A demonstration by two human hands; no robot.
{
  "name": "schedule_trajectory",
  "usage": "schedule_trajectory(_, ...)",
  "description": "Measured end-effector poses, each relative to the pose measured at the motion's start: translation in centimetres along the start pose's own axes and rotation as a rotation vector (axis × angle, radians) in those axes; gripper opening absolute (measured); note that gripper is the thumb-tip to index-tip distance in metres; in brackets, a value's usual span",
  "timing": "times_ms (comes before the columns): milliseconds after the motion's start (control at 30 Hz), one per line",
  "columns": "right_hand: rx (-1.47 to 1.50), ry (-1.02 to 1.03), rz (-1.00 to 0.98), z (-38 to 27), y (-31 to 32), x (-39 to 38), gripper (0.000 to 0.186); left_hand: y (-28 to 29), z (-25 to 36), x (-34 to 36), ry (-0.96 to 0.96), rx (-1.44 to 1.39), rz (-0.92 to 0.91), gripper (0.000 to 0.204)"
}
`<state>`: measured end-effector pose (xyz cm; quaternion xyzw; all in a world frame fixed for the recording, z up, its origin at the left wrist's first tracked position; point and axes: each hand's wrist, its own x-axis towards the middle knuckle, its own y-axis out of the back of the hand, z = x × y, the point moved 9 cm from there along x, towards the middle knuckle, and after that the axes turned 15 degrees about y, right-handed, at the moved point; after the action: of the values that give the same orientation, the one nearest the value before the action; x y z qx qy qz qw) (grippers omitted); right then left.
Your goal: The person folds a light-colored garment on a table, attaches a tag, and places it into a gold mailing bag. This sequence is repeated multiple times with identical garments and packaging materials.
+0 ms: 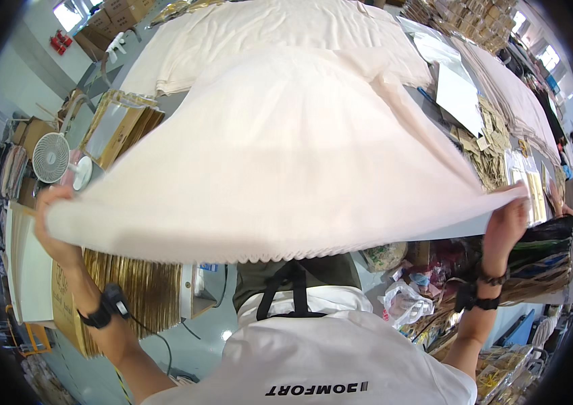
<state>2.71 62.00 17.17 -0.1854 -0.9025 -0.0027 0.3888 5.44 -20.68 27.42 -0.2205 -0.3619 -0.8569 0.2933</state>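
A wide cream piece of cloth (266, 155) with a scalloped near edge spreads across the middle, stretched between my two hands. I cannot tell what kind of garment it is. My left hand (55, 226) is closed on its near left corner, fingers partly wrapped in the cloth. At the near right corner my right hand (508, 219) pinches the cloth, drawing it to a narrow point. The near edge hangs above my lap, beyond the table's edge. Under and behind it lies a layer of similar cream cloth (246, 27) on the table.
A white fan (51, 158) and flat plastic-wrapped packs (114, 125) stand left. White paper sheets (458, 98) and tan tags (492, 128) lie right, near a stack of folded cream cloth (502, 88). Another person's hand (556, 201) shows at far right. Below left stand wrapped packs (134, 290).
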Motion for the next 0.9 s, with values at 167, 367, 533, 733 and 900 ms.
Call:
schedule_trajectory(167,-0.311,-0.358,-0.439,3.2,-4.3,-11.0,0.015,-8.6,-9.3,-9.9,0.667,-0.001,-0.648,0.022)
schedule_trajectory(367,-0.387,-0.58,-1.362,4.8,-9.9,-15.3,0.031,-12.3,-13.1,-15.1,0.628,0.236,-0.985,0.042)
schedule_trajectory(533,-0.696,-0.413,-1.043,14.2,-11.7,-7.1,0.023,-18.2,-20.6,-7.1,0.919,0.12,-0.698,0.051)
schedule_trajectory(733,-0.816,-0.303,-0.526,33.4,-15.1,6.1,0.043,-30.1,-24.9,2.3,1.174,-0.159,-0.539,0.039)
schedule_trajectory(900,-0.767,-0.424,-0.451,40.6,-19.7,8.2,0.044,-38.5,-23.5,6.2,1.152,-0.28,-0.645,0.025)
